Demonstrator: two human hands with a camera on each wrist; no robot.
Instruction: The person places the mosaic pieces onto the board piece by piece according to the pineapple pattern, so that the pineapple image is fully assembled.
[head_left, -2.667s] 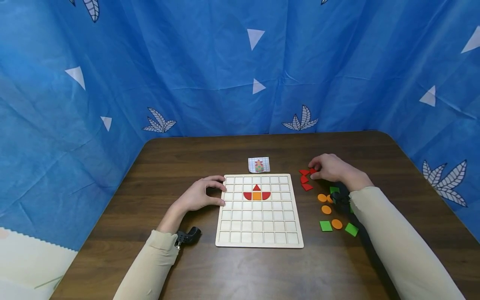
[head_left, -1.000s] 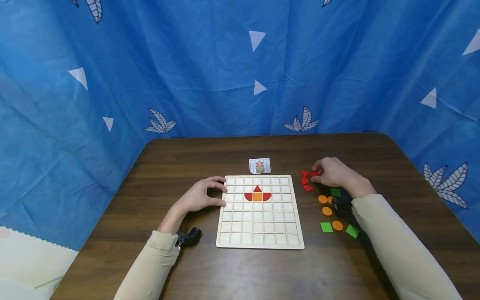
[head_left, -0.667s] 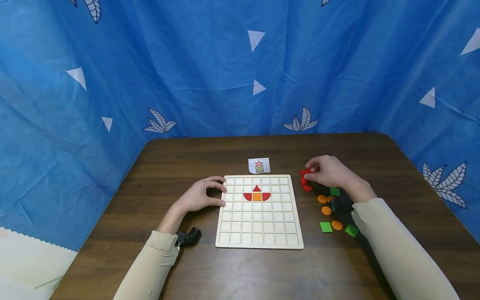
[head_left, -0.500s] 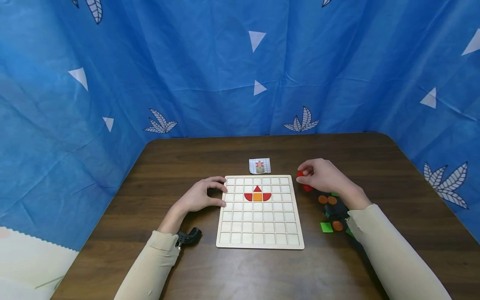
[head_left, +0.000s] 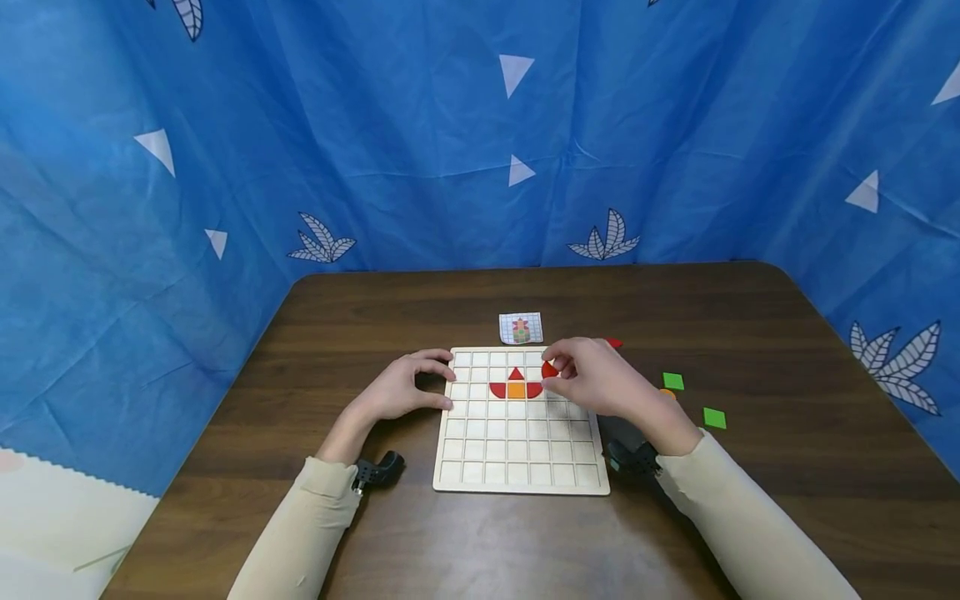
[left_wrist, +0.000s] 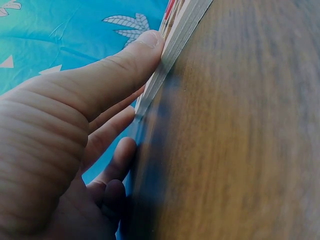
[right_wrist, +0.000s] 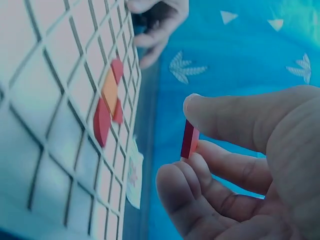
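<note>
A cream grid board (head_left: 517, 479) lies on the brown table. On it sit an orange square tile (head_left: 516, 390), red quarter-circle tiles (head_left: 497, 390) on either side of it, and a red triangle tile (head_left: 516, 374) above. My left hand (head_left: 401, 390) rests thumb and fingertips against the board's left edge; the left wrist view shows the thumb (left_wrist: 122, 70) on that edge. Over the board's upper right, my right hand (head_left: 592, 375) pinches a small red tile (right_wrist: 189, 140) between thumb and fingers, held above the grid in the right wrist view. Part of this tile is hidden by the fingertips.
A small printed pattern card (head_left: 521, 328) lies just beyond the board. To the right are green square tiles (head_left: 714, 417), a partly hidden orange round tile (head_left: 667, 393) and a red tile (head_left: 614, 342) behind the right hand. A blue patterned curtain (head_left: 420, 167) stands behind the table.
My right hand has gone from the red tiles right of the board, leftward over its upper right part, now with a red tile in its fingers. My left hand has stayed at the edge.
</note>
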